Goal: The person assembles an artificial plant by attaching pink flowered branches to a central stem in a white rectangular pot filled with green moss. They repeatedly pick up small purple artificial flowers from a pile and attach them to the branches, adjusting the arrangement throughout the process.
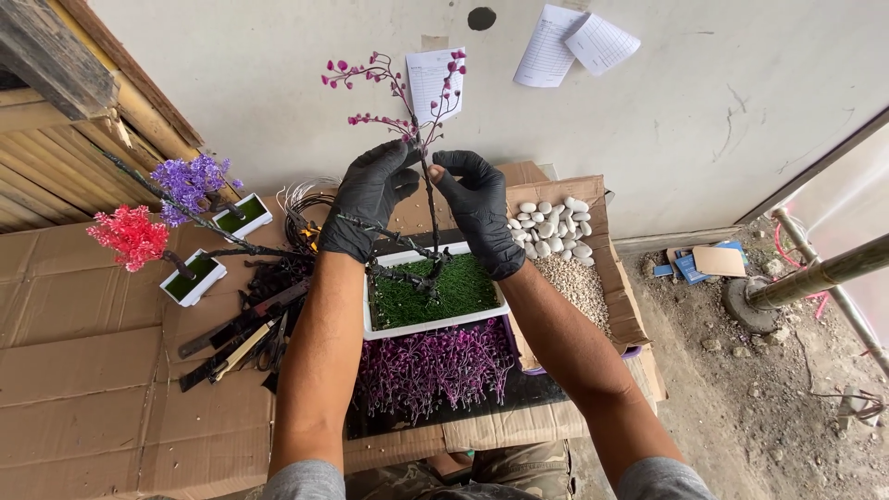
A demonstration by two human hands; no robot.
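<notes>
Both hands in black gloves, up on the thin dark trunk of a wire tree with magenta bead blossoms. Left hand curled around a lower side branch, fingers closed on it. Right hand pinching the trunk just beside the left, fingers closed too. Rooted in a white rectangular tray of green fake grass, sitting mid-desk on the cardboard-covered desk. Heap of loose magenta bead sprigs right against the tray's near side. Cardboard box of white pebbles and gravel toward the desk's right edge. 2 finished little trees near the left edge, 1 red, 1 purple, each in its own small white pot. Pliers and cutters lying between those and the left forearm.
</notes>
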